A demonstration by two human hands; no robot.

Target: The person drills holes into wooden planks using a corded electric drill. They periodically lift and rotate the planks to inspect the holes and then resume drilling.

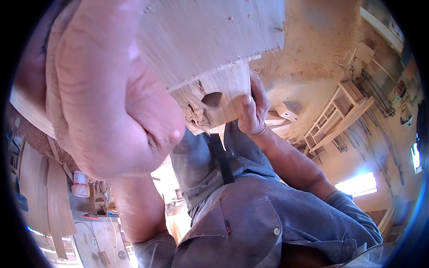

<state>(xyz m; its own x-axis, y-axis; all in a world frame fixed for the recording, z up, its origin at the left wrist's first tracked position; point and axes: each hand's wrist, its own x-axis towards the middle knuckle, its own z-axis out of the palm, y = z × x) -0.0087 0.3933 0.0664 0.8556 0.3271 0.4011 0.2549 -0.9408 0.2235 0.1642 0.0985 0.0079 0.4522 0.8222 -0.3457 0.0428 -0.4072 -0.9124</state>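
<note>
A pale wooden board (214, 35) with a rough-cut edge fills the top middle. Its end face shows a dark round hole and a torn, knotty hollow beside it. My right hand (255, 107) grips the right corner of this end, thumb on the near face and fingers wrapped behind. Close to the camera, my left hand (98, 94) looms large over the left side of the board. Its fingers are curled closed, and whatever they hold is hidden.
At the right stand a wooden ladder-like frame (337, 111) and small wooden blocks (286, 111) on the dusty floor. Several thin rods (377, 94) lie beyond. Long planks (56, 196) and a white tub (80, 185) are at the lower left.
</note>
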